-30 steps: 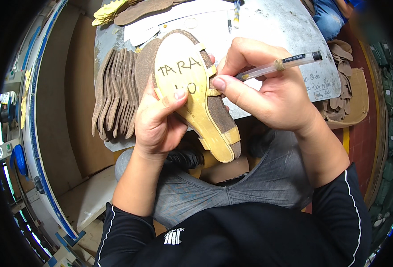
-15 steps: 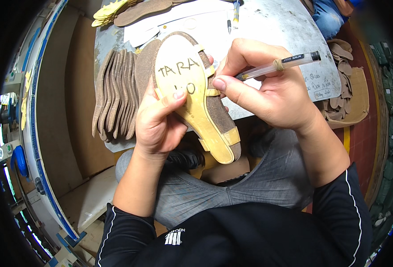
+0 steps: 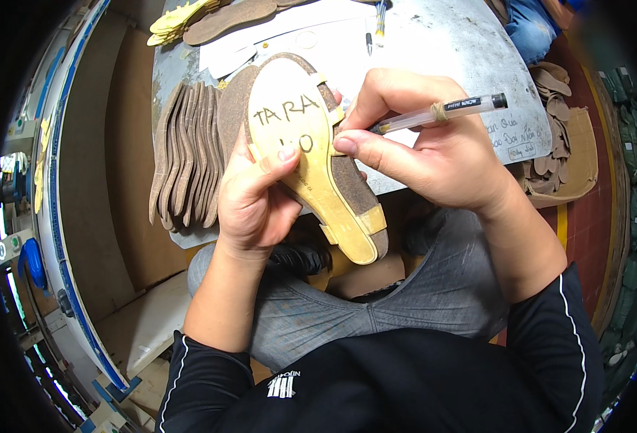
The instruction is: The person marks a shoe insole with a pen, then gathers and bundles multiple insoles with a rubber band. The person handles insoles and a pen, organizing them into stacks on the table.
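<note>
My left hand (image 3: pixel 257 198) is closed around a brown insole (image 3: pixel 351 180) with a yellow sole-shaped template (image 3: pixel 311 180) lying on it. My thumb presses on the template, which has dark handwriting and small tabs folded along its edges. In my right hand (image 3: pixel 441 159) is a pen (image 3: pixel 470 105) with a clear barrel and a rubber band wound round it. Its writing end points left at the template's right edge, beside a tab; my fingers hide the tip. Another brown insole (image 3: pixel 233 94) shows behind the template's upper left.
Several brown insoles (image 3: pixel 185 159) stand on edge in a row at the table's left. Yellow pieces (image 3: pixel 181 22), a flat insole (image 3: pixel 232 20) and a second pen (image 3: pixel 369 43) lie farther back. A cardboard box (image 3: pixel 584 155) of brown pieces stands right of the metal-topped table (image 3: pixel 470 43).
My right hand and the pen have shifted slightly left and down along the template's edge. The insole and template have tilted a little; my left hand keeps its grip.
</note>
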Available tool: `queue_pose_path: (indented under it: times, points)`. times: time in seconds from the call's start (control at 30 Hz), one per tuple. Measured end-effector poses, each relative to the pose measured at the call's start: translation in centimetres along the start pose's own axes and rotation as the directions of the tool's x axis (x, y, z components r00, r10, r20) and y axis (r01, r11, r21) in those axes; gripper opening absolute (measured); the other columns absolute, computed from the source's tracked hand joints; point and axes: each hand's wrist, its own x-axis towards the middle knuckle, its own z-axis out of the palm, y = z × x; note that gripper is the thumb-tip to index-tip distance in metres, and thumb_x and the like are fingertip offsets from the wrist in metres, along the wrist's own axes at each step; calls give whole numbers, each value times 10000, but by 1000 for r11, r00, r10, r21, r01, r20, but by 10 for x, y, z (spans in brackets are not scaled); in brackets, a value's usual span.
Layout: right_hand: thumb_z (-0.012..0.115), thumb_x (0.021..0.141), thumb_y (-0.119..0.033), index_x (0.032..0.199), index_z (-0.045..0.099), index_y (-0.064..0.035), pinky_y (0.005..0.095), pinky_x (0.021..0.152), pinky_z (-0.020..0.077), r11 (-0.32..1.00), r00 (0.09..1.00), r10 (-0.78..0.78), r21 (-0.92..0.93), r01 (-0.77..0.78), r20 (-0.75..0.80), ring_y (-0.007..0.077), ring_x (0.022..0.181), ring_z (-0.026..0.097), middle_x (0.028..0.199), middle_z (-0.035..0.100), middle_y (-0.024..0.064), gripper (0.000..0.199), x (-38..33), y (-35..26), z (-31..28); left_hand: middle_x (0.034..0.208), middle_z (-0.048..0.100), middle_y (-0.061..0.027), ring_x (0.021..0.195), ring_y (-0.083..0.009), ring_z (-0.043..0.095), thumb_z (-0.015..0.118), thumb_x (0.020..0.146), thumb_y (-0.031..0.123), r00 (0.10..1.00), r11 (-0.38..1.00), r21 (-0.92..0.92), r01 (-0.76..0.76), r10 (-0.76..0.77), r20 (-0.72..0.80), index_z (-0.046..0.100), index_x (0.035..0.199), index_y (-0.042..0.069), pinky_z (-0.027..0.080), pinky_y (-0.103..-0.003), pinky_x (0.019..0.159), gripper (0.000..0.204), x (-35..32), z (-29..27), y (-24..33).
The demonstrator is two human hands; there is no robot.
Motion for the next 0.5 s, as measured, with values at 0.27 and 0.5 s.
queue_pose_path:
  times: [0.27, 0.5]
  points:
    - [852, 1033, -47, 964, 744, 20, 321, 847, 603, 995, 999, 34, 98, -33, -14, 169, 917, 772, 951, 797, 92, 145, 1, 3, -3, 1782, 468, -296, 1532, -466, 624, 650, 1117, 92, 999, 996, 84, 16, -19, 37, 257, 1808, -17, 594, -731, 1187, 802, 2, -4, 2]
    - [853, 1044, -56, 982, 744, 26, 297, 798, 593, 989, 999, 43, 142, -38, -29, 135, 887, 752, 943, 773, 75, 150, 1, 3, 0, 1797, 446, -301, 1544, -473, 609, 648, 1120, 98, 999, 995, 98, 7, -10, 31, 240, 1813, -18, 593, -746, 1182, 813, 2, -6, 3]
